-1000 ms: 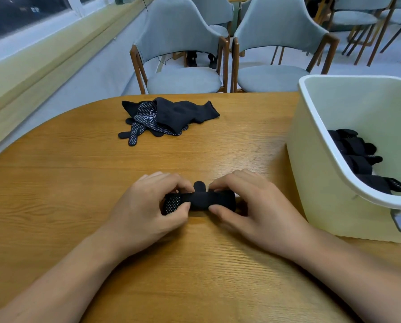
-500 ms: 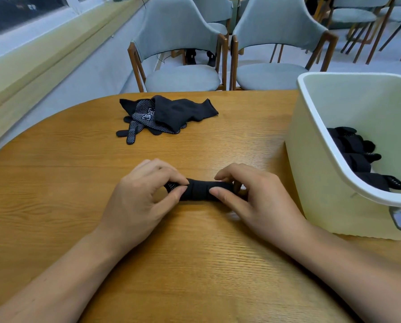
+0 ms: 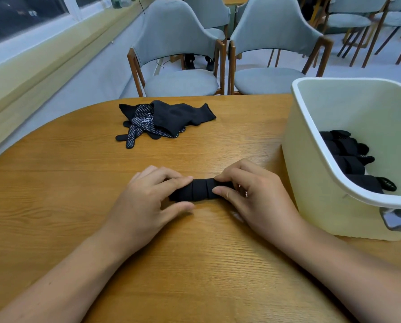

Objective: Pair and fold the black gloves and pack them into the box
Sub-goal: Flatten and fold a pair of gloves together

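Note:
A rolled bundle of black gloves (image 3: 196, 190) lies on the wooden table (image 3: 55, 206) in front of me. My left hand (image 3: 148, 201) grips its left end between fingers and thumb. My right hand (image 3: 250, 197) pinches its right end. Farther back sits a loose heap of black gloves (image 3: 169, 120), some showing white grip dots. The cream plastic box (image 3: 311, 178) stands at the right, with several folded black glove bundles (image 3: 353, 159) inside it.
Two grey upholstered chairs (image 3: 183, 66) with wooden frames stand behind the table's far edge. A window ledge runs along the left wall. More chairs stand at the back right.
The bundle has been rolled tighter: the dotted end and the protruding glove finger seen earlier are now tucked out of sight. Both hands have stayed on its ends.

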The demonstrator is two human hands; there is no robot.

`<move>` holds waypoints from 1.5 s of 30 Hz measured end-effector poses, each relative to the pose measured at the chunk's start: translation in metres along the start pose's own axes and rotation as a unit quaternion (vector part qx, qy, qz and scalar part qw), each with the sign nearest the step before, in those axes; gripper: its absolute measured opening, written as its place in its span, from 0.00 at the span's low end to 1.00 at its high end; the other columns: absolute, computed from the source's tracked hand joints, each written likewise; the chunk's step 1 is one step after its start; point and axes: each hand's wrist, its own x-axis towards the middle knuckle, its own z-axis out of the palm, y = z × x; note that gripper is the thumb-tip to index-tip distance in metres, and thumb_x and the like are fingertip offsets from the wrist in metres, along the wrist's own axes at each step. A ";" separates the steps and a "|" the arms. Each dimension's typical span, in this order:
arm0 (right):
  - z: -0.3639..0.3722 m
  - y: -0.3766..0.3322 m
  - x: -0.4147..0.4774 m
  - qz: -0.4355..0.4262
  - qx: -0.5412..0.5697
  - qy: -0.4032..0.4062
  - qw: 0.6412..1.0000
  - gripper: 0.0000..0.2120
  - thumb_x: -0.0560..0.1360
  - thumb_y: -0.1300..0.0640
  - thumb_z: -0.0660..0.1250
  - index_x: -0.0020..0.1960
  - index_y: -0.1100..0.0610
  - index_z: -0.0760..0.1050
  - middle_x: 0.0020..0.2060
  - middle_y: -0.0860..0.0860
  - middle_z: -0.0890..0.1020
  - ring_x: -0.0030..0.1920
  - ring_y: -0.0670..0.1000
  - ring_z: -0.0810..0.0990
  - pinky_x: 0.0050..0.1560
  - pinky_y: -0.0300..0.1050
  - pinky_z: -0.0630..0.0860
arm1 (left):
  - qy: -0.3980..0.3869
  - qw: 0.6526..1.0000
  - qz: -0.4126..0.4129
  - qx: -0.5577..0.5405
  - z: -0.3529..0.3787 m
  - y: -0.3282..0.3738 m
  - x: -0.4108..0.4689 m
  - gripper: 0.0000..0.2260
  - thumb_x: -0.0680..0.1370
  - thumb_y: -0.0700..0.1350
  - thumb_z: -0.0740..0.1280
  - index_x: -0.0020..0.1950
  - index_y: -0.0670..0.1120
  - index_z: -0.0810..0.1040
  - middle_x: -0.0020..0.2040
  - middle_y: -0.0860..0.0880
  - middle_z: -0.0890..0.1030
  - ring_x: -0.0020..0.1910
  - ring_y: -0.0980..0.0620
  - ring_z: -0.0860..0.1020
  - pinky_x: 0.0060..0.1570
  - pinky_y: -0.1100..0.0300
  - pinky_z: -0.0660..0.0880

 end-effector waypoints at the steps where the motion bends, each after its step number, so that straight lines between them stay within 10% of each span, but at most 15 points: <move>1: -0.001 0.002 0.000 0.002 0.001 -0.007 1.000 0.10 0.77 0.54 0.80 0.57 0.54 0.86 0.49 0.44 0.81 0.47 0.41 0.77 0.51 0.28 0.71 | -0.004 1.000 -0.001 0.005 0.000 0.000 0.000 0.23 0.78 0.60 0.75 0.72 0.54 0.82 0.60 0.61 0.80 0.58 0.56 0.77 0.56 0.48 0.77; 6: -0.001 0.005 0.000 0.003 -0.003 -0.044 0.999 0.20 0.76 0.53 0.81 0.66 0.53 0.85 0.53 0.45 0.83 0.52 0.41 0.79 0.56 0.29 0.72 | -0.014 1.000 -0.015 0.011 0.003 0.000 0.001 0.22 0.82 0.56 0.71 0.75 0.54 0.79 0.61 0.60 0.82 0.60 0.56 0.77 0.58 0.49 0.78; 14: 0.015 0.006 0.007 -0.025 -0.113 -0.042 0.992 0.20 0.79 0.55 0.77 0.69 0.59 0.83 0.57 0.55 0.87 0.57 0.61 0.85 0.57 0.56 0.83 | -0.022 0.999 -0.036 0.003 0.010 0.000 0.007 0.22 0.82 0.57 0.71 0.76 0.57 0.78 0.60 0.61 0.83 0.59 0.60 0.76 0.58 0.58 0.77; 45: -0.074 -0.099 0.028 -0.085 -0.142 0.045 0.985 0.08 0.79 0.58 0.76 0.58 0.54 0.86 0.51 0.52 0.85 0.47 0.57 0.83 0.41 0.54 0.81 | 0.051 0.996 0.043 0.053 -0.109 0.073 0.043 0.20 0.78 0.57 0.72 0.70 0.57 0.83 0.58 0.61 0.84 0.57 0.58 0.79 0.55 0.68 0.72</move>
